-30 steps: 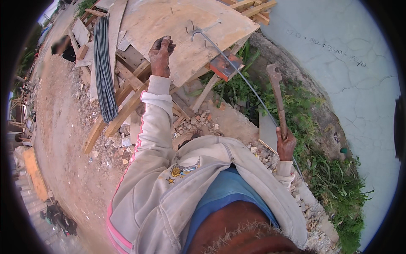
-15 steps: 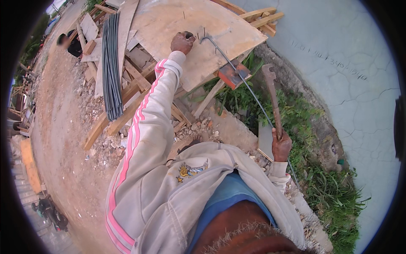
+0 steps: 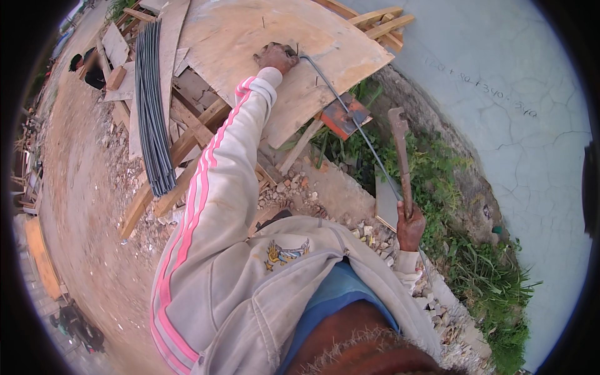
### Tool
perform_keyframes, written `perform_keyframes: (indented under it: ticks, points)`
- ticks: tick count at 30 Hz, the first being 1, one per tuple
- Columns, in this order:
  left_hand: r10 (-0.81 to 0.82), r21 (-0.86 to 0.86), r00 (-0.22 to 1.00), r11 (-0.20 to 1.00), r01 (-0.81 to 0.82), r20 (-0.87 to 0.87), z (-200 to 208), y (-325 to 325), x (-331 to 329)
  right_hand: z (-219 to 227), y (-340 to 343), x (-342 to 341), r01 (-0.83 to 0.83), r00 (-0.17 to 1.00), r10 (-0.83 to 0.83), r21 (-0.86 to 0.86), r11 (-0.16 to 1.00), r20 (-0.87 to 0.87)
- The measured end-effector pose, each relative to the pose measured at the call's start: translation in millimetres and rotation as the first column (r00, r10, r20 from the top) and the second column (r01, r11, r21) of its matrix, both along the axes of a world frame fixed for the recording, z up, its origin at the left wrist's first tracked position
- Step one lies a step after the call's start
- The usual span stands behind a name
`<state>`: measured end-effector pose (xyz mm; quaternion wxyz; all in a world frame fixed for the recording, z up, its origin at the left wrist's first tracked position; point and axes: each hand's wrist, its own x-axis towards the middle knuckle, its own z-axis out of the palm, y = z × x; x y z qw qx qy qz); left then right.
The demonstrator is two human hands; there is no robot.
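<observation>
A thin grey steel rod (image 3: 369, 141) slants from the wooden board (image 3: 244, 31) down toward my right side. My left hand (image 3: 277, 57) is closed at the rod's bent upper end, beside upright nails on the board; the fingers hide that end, so what they hold is unclear. My right hand (image 3: 410, 231) is wrapped round the lower end of a rusty bending wrench (image 3: 402, 156), its notched jaw pointing up. Past that fist runs the rod, and I cannot tell if the hand grips it too. An orange and grey block (image 3: 345, 117) lies under the rod at the board's edge.
Left of the board lies a bundle of steel rods (image 3: 153, 112) on timber beams (image 3: 139, 206). Grass (image 3: 481, 275) and rubble border a cracked pale wall (image 3: 531, 169) on the right. A person (image 3: 94, 69) is at the far left, beyond scrap wood; a motorbike (image 3: 78, 325) stands lower left.
My left hand has moved right along the board to the rod's bent end. The right hand still holds the wrench, which now stands more upright. The view has shifted slightly.
</observation>
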<state>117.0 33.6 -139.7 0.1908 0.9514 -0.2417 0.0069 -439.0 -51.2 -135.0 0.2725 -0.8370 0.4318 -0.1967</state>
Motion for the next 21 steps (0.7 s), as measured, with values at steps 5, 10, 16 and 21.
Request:
perform_keyframes:
  ticks: [5,10,16,21]
  points:
    - [0.018,0.012,1.000,1.000,-0.018,0.018,-5.1,-7.2,4.5,0.8,5.0,0.3,0.029,0.999,-0.029,0.023,0.999,0.021]
    - [-0.003,-0.048,0.998,0.999,0.006,0.057,-9.3,-7.1,0.1,5.6,10.2,2.4,0.044,0.999,-0.043,0.055,0.998,-0.008]
    - [-0.001,-0.052,0.995,0.999,0.006,0.096,-20.6,-5.7,6.1,8.2,15.1,6.2,0.056,0.996,-0.062,0.103,0.993,0.058]
    - [-0.028,-0.057,0.992,0.998,0.035,0.120,-26.7,-13.6,6.5,15.2,-0.8,-6.2,-0.071,0.992,0.080,-0.085,0.994,0.100]
